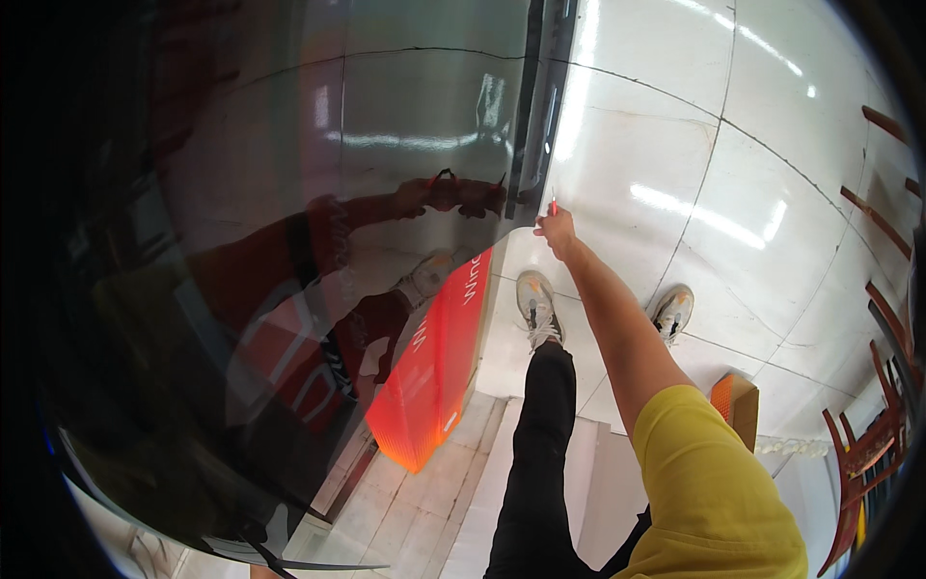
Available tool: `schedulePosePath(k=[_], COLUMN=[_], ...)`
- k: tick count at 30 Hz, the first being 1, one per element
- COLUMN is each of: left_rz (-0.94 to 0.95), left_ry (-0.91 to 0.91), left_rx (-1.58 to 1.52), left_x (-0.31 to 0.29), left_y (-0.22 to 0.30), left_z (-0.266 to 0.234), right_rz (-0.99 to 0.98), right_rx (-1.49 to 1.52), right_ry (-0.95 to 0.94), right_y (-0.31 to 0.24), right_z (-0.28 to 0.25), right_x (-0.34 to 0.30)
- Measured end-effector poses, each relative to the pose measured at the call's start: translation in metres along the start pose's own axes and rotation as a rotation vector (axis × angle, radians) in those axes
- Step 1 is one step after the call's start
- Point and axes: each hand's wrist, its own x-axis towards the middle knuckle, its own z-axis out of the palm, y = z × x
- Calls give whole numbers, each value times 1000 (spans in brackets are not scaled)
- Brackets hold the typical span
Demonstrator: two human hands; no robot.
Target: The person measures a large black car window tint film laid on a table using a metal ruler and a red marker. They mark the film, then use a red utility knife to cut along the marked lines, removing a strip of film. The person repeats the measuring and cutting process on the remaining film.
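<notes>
A large dark, glossy, see-through sheet (424, 106) fills the left side and mirrors an arm, the floor and lights. A dark strip (527, 106) runs along its right edge. My right arm reaches forward in a yellow sleeve. My right hand (558, 234), beside the lower end of that strip, is closed on a small red tool (553, 207) with a thin tip pointing away from me. Its exact kind is too small to make out. My left hand does not show; only a scrap of skin appears at the lower edge, below the sheet.
A long red-and-orange box (434, 372) with white lettering lies partly behind the sheet. My feet in pale sneakers (536, 301) stand on white tiles (656, 145). A small orange-and-brown box (741, 410) is beside my right elbow. Wooden chairs (858, 463) line the right side.
</notes>
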Motion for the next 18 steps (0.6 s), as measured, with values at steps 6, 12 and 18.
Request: schedulePosePath(k=[6,12,18], left_rz=[-1,-19,76], left_ry=[-24,-60,-1], left_rx=[13,-25,7], left_x=[-4,-25,8], left_y=[-7,-76,-59], left_z=[-10,-21,19], right_rz=[-30,-118,53], right_rx=[68,-93,-277], right_ry=[-32,-10,20], right_y=[0,2,-42], right_z=[6,-57,-226], right_x=[4,-45,-185])
